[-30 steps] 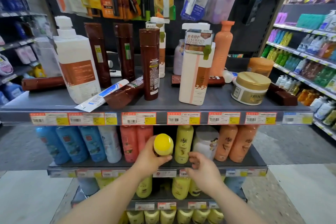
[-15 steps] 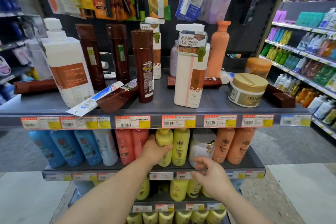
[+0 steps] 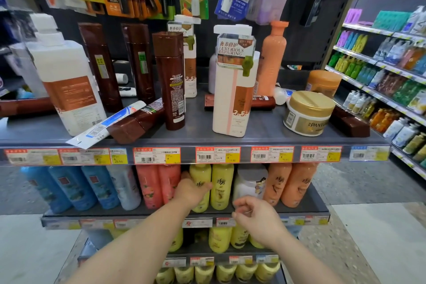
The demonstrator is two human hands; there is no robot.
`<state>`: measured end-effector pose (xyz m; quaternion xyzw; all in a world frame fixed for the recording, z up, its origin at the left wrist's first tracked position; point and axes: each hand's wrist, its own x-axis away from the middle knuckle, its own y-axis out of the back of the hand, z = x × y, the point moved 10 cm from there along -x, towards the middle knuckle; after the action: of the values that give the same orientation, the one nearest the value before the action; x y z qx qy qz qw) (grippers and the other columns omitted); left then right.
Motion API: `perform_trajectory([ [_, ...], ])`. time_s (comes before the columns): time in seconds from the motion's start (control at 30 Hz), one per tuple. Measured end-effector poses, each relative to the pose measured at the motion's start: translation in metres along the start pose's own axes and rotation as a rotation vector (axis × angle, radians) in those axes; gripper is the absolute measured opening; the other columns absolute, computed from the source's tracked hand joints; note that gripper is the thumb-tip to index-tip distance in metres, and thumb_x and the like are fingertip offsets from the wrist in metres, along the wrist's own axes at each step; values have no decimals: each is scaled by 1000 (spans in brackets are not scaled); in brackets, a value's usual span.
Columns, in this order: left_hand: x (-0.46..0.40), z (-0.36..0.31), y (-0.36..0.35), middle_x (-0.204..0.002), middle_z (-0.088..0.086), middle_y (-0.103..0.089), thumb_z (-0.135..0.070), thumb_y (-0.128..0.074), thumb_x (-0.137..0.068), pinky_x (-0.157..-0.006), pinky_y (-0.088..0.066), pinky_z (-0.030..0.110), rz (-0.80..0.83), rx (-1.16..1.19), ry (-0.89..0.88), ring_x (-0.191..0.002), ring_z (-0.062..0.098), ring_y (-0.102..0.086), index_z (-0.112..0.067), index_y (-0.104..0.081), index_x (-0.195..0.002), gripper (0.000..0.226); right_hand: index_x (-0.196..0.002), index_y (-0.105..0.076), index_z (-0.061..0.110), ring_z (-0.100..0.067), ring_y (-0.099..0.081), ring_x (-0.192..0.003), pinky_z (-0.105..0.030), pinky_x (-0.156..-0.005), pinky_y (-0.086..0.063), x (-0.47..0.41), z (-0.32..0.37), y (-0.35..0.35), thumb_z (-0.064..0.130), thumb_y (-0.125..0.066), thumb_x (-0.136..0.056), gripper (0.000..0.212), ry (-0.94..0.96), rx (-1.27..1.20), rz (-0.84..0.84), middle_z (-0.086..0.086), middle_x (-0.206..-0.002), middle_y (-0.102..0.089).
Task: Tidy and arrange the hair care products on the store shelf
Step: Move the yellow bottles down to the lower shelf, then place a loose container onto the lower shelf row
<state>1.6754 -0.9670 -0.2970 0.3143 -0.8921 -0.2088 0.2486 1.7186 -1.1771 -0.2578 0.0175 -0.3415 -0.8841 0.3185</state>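
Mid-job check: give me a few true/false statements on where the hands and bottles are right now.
1. The left hand grips a yellow bottle standing on the second shelf. True.
2. The right hand holds an orange bottle. False: it holds nothing and is in front of the shelf edge.
3. A gold-lidded jar sits on the top shelf. True.
4. Every brown bottle on the top shelf stands upright. False: one brown bottle lies tipped over near the front edge.
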Motion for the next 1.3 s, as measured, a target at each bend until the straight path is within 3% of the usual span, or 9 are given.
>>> perform_trajectory([
  [0.17, 10, 3, 1, -116, 8, -65, -34, -79, -79, -80, -44, 27, 5, 8, 10, -110, 27, -62, -7, -52, -120, 57, -109, -63, 23, 0, -58, -77, -8, -63, -44, -3, 8, -1, 24, -67, -87, 22, 1, 27, 22, 11, -88, -65],
  [0.4, 23, -4, 5, -119, 8, -68, -27, -80, -78, -98, -50, 38, 147, 66, 6, -107, 21, -63, -21, -57, -103, 34, -114, -62, 25, -4, -60, -87, -8, -65, -44, -6, 39, 5, 24, -65, -87, 27, 25, 11, 14, 9, -96, -65],
  [0.57, 37, -21, 21, -137, 11, -53, -22, -75, -85, -90, -39, 21, 168, 46, -46, -123, 21, -51, -4, -33, -146, 76, -118, -59, 24, -6, -59, -89, -4, -58, -41, -6, 65, 3, 24, -63, -90, 28, 35, -5, 23, 5, -103, -65],
  [0.67, 45, -25, 30, -137, 9, -52, -27, -77, -82, -97, -41, 24, 189, 55, -60, -117, 16, -50, -7, -30, -148, 84, -119, -59, 21, -4, -56, -84, -2, -55, -39, -3, 77, 1, 21, -63, -90, 30, 45, -21, 10, 3, -103, -65],
  [0.77, 52, -28, 34, -143, 10, -49, -34, -79, -78, -108, -42, 37, 229, 24, -91, -128, 20, -48, -11, -32, -149, 88, -119, -59, 22, -1, -54, -80, -2, -54, -39, 2, 85, -3, 22, -63, -90, 29, 46, -7, 3, 6, -100, -64],
  [0.97, 66, -57, 16, -145, 7, -48, -36, -74, -83, -105, -37, 26, 208, -113, -300, -132, 18, -47, -17, -37, -145, 75, -115, -62, 22, -6, -58, -84, -5, -62, -39, 17, 57, 7, 25, -66, -86, 30, -26, -1, -86, 8, -95, -64],
  [1.03, 74, -62, -3, -146, 4, -47, -36, -74, -82, -105, -36, 24, 214, -112, -325, -134, 17, -45, -20, -36, -146, 76, -116, -61, 24, -6, -59, -86, -13, -67, -42, 23, 37, 13, 27, -67, -84, 32, -52, 27, -94, 9, -94, -63],
  [1.13, 84, -75, -32, -147, 3, -46, -37, -76, -80, -109, -37, 28, 187, -148, -376, -135, 18, -43, -22, -34, -148, 81, -120, -59, 22, -10, -59, -87, -7, -62, -39, 25, 14, 31, 21, -68, -84, 37, -58, 20, -101, 2, -97, -65],
  [1.3, 80, -99, -69, -134, 0, -54, -31, -76, -80, -85, -33, 14, 82, -135, -382, -119, 11, -49, -21, -41, -142, 72, -120, -57, 23, -10, -60, -82, -7, -61, -40, 5, -16, 76, 20, -67, -83, 38, 2, 44, -108, 4, -91, -67],
])
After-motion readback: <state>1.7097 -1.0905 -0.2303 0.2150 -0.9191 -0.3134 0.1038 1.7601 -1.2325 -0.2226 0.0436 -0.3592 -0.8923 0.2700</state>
